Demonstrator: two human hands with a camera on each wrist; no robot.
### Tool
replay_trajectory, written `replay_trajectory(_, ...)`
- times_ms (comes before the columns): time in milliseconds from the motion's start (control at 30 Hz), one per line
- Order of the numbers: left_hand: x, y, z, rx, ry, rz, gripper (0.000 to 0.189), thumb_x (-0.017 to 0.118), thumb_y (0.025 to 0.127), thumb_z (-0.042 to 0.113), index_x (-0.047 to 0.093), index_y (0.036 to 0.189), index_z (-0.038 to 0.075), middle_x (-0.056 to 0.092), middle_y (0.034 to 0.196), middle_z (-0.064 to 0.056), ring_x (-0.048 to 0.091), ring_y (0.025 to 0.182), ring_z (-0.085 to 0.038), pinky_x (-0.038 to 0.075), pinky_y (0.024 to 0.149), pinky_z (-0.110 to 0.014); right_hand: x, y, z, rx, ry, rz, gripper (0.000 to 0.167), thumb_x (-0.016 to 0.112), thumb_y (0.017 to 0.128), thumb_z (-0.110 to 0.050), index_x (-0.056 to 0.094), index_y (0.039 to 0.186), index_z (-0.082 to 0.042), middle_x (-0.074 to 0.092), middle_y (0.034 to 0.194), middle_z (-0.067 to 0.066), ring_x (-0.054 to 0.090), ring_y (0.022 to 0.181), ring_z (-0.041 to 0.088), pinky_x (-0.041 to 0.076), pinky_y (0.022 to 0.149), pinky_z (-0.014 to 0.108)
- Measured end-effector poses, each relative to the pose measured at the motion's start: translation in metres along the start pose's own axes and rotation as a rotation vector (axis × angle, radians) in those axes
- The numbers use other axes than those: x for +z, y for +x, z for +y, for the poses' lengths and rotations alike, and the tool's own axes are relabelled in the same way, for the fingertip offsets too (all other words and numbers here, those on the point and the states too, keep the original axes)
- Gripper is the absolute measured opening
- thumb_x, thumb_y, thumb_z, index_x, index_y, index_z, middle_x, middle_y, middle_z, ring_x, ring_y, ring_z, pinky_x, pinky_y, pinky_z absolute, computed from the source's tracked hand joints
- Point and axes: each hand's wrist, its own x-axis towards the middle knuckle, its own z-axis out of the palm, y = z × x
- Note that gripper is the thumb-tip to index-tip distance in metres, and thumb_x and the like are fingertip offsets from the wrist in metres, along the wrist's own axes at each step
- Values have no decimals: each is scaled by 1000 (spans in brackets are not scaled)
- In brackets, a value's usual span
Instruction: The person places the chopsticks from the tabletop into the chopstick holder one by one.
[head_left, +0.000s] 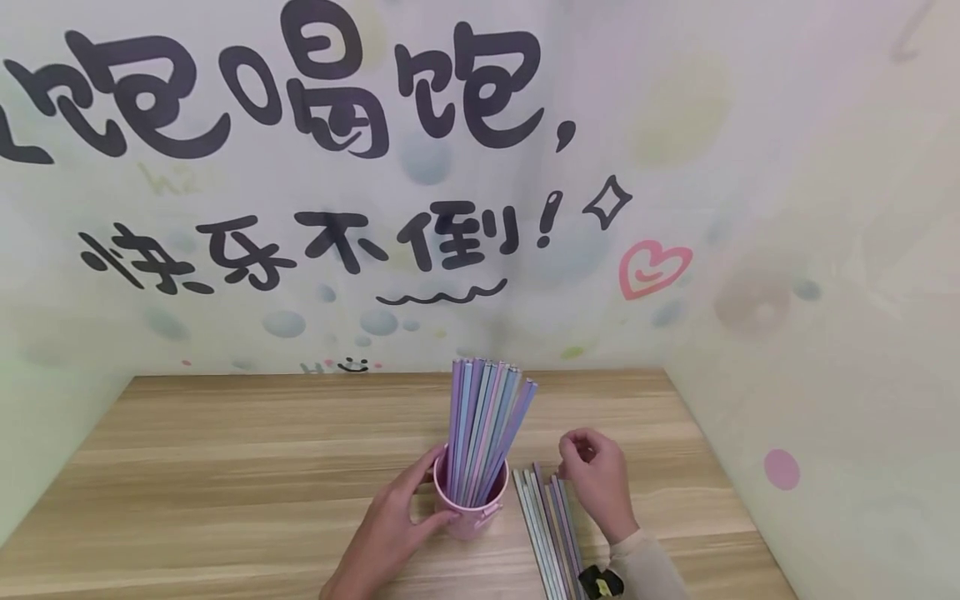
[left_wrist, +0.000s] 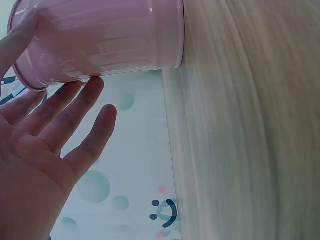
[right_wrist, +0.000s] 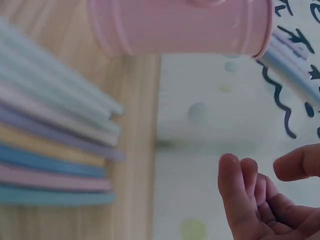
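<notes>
My left hand (head_left: pixel 390 523) holds a pink bucket (head_left: pixel 467 523) from its left side, with the thumb at the near rim and the fingers on the far side. In the left wrist view the fingertips touch the bucket's wall (left_wrist: pixel 105 40). A bunch of slim pastel sticks (head_left: pixel 480 433) stands upright in it, leaning slightly right. My right hand (head_left: pixel 600 483) hovers beyond the far ends of several loose sticks (head_left: pixel 557 533) lying side by side right of the bucket. Its fingers are loosely bent and hold nothing; thumb and forefinger stand apart in the right wrist view.
The wood-grain table (head_left: pixel 247 467) meets a white back wall (head_left: pixel 225 333) printed with dark lettering and coloured dots. Another wall (head_left: pixel 840 350) borders the table on the right. A black band (head_left: pixel 600 582) is at my right wrist, over a beige sleeve (head_left: pixel 648 567).
</notes>
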Motion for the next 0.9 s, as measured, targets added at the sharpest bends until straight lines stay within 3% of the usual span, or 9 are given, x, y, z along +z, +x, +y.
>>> replay_trajectory(200,1,0,0,-3,15,7,88,84,79,21,38,152,36,61,136,5,62,116,-15,48,104,-47,-10,-6,28,105,-96,-95,10,60,90,1,68,92,7,63,71,12,62,57,22,58,52,29)
replay_trajectory(433,2,-1,0,-4,10,11,88,84,79,23,37,152,36,61,136,5,62,116,-17,47,104,-48,-16,-17,55,158,-289,-194,4,68,85,-4,67,82,-2,59,67,2,56,57,15,49,49,23)
replay_trajectory(900,1,-1,-1,-9,20,7,90,84,78,24,36,152,39,60,137,6,60,117,-11,47,106,-44,-14,-26,60,46,-477,-210,8,73,79,-3,66,75,-6,59,68,-1,53,62,12,47,55,25)
